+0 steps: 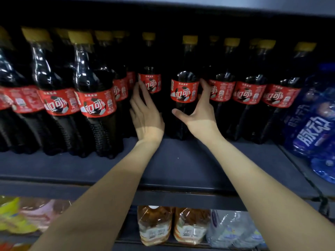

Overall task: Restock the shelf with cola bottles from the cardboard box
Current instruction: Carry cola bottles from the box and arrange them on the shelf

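Both arms are reaching deep into the shelf (172,165), where the left hand (145,113) is resting straight fingers on one upright cola bottle (150,82) and the right hand (197,113) is cupping its neighbour (184,91), thumb in front.

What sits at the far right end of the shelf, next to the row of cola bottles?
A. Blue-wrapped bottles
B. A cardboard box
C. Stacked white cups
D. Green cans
A: to the right of the last cola bottles, blue-wrapped bottles with white lettering stand at the end of the shelf; no cans, box or cups appear there.
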Motion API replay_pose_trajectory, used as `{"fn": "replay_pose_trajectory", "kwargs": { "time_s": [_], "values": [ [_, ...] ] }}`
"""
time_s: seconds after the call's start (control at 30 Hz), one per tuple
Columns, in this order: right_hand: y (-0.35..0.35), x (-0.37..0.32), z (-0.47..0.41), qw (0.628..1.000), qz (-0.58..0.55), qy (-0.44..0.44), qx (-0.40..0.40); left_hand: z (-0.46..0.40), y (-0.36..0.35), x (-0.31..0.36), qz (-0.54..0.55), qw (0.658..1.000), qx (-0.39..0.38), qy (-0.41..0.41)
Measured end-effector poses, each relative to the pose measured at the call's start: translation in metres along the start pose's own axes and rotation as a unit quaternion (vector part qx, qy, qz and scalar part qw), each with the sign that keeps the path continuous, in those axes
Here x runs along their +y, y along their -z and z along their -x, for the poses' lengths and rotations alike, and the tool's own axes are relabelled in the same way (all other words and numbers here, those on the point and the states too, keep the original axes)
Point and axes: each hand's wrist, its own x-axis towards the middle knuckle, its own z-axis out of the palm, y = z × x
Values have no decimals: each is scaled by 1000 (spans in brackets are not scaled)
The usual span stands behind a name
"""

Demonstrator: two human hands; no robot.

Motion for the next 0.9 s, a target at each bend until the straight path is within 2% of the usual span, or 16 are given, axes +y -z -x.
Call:
{"fn": "replay_pose_trajectory", "kwargs": {
  "time_s": [0.1,0.3,0.5,0.57,0.63,0.73,0.8,0.9],
  "values": [
    [-4,1,-6,1000,7,-13,-9,-2,-1,-5,-5,1000,6,-16],
    [-2,-4,-7,999,-8,-21,-22,2,0,5,29,999,6,35],
    [-18,-21,6,997,-44,-20,-58,47,89,4,174,983,-54,-19],
    [-33,-30,8,997,-46,-13,-59,52,116,-8,187,980,-16,-64],
    [-49,-37,6,997,-47,-10,-56,47,130,-23,158,980,55,-111],
    [-68,-44,3,999,-39,-3,-27,31,138,-43,105,976,145,-126],
    [-75,-46,5,1000,-27,1,-12,23,141,-51,81,979,160,-98],
    [-78,-47,10,999,-30,-8,-8,16,142,-56,73,989,118,-56]
  ]
}}
